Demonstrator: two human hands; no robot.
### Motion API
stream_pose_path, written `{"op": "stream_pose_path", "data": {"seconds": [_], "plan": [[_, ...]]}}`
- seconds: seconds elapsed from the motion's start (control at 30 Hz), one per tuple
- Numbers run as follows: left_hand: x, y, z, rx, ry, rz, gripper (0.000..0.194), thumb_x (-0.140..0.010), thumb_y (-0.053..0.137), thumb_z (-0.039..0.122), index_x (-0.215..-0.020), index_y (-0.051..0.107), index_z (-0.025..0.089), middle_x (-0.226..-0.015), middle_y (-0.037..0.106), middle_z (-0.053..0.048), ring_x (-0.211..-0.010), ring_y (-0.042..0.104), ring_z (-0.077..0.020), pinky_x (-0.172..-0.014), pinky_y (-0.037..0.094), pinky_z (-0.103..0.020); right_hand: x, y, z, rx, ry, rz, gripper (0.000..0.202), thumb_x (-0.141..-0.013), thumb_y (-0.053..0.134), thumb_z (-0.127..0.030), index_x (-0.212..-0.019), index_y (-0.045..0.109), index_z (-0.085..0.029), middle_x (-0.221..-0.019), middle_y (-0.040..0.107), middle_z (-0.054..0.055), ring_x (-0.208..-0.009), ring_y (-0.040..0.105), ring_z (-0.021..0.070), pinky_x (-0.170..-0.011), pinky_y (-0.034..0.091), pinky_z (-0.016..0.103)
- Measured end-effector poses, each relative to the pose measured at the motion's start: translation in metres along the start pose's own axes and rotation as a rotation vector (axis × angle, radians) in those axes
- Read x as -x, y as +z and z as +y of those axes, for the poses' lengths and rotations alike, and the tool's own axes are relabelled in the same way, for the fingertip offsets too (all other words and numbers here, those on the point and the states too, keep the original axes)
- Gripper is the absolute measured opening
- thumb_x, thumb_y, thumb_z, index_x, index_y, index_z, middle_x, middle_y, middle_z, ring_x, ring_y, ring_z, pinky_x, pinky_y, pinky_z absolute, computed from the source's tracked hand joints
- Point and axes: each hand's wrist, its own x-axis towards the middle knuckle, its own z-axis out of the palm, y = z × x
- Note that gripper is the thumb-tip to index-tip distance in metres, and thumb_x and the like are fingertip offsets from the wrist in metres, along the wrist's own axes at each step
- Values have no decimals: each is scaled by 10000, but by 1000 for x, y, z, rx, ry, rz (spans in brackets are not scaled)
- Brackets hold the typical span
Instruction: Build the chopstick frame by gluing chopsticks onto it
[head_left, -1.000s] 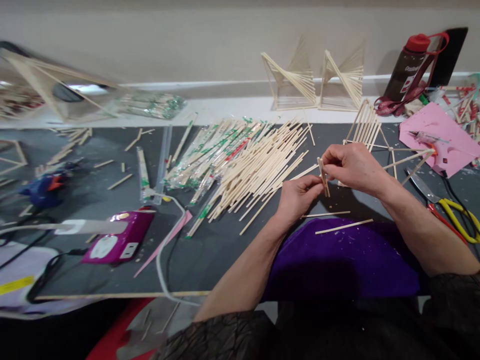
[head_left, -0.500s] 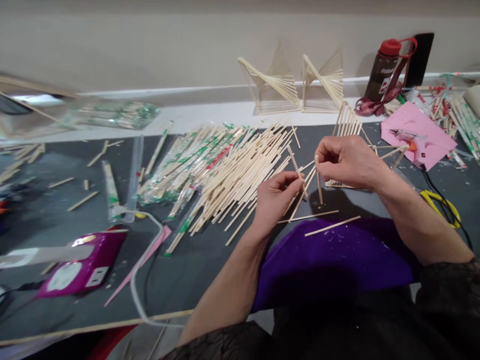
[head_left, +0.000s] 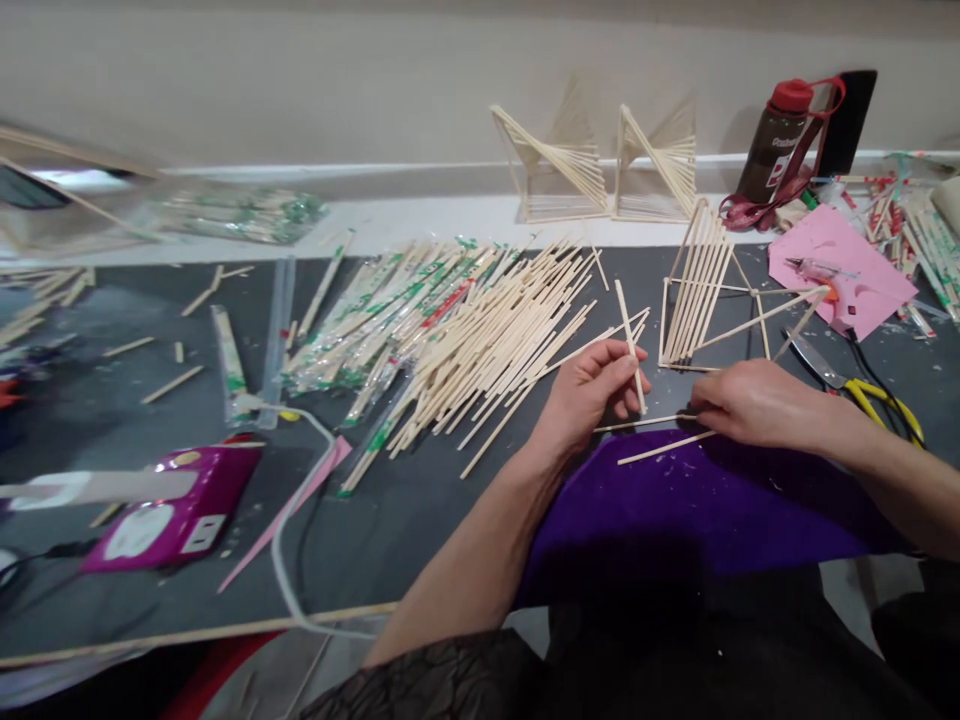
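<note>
A slim, pale wooden stick [head_left: 622, 310] is held steeply, its top leaning left. Nearer the viewer, a second stick [head_left: 645, 424] and a third stick [head_left: 660, 450] lie roughly parallel, slightly apart.

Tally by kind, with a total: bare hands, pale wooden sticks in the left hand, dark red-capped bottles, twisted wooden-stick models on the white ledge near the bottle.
Bare hands, left hand and right hand: 2
Pale wooden stick in the left hand: 1
Dark red-capped bottle: 1
Twisted wooden-stick models, left model and right model: 2
Total: 6
</note>
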Motion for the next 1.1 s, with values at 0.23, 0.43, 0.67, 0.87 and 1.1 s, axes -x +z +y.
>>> {"op": "stream_pose_path", "data": {"seconds": [0.23,0.43,0.67,0.87,1.1], "plan": [[12,26,31,-408,239,-125,107,-810,654,293,-832,702,201,-628,624,22,-521,487,-81,-495,390,-217,10,-28,10,-889,-1,622,216,-867,621,-352,-813,665,-148,-720,672,15,-517,560,79,-496,424,215],[-4,46,49,-420,371,-60,113,-805,662,292,-848,716,202,-598,616,28,-492,478,-79,-483,396,-228,12,-55,24,-1032,42,743,123,-839,689,-284,-849,672,-162,-712,664,6,-535,580,79,-469,436,193],[-20,60,56,-74,166,-19,183,-717,742,291,-855,705,176,-607,670,13,-434,492,-66,-377,361,-178,-10,-79,71,-1385,-10,765,116,-900,630,-139,-794,674,-127,-711,675,18,-505,575,37,-411,388,131],[-39,69,51,48,56,37,263,-609,797,240,-838,686,171,-624,682,15,-461,539,-65,-385,394,-157,-36,-67,93,-1610,86,776,142,-886,645,-102,-757,609,-151,-638,631,-24,-480,547,28,-400,374,117],[-48,73,35,-8,-61,-51,225,-655,796,307,-751,671,146,-620,698,-12,-443,553,-68,-379,415,-161,-28,-68,89,-1537,86,785,217,-904,624,-91,-705,584,-167,-582,605,-37,-476,554,35,-406,361,133]]}}
